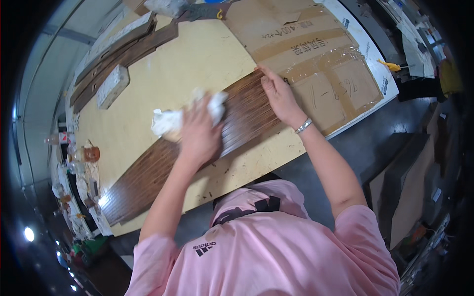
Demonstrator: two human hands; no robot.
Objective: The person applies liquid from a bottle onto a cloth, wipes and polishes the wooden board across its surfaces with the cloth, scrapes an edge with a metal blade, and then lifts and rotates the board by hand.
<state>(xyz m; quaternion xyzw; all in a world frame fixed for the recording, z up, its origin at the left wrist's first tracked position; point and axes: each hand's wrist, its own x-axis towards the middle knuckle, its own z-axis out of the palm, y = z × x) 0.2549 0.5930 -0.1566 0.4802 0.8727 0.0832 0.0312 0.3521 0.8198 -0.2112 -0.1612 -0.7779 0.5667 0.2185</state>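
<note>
A long, dark brown wooden plank [148, 170] with a glossy grain lies slantwise across a pale yellow board [192, 54]. My left hand [200, 130], smeared by motion, presses a crumpled white cloth [165, 121] onto the middle of the plank; some of its fingers are blurred. At the plank's far right end, my right hand [281, 96] grips the corner, with the thumb near the top face and the fingers along the end edge. A silver bracelet [303, 125] sits on the right wrist.
Taped cardboard [316, 59] covers the table's right side. Brown wooden strips [133, 56] and a pale block [113, 87] lie at the back left. Bottles [89, 153] and small items line the left edge. Dark panels [402, 177] lean at the right. A yellow-handled tool [390, 65] lies beyond the cardboard.
</note>
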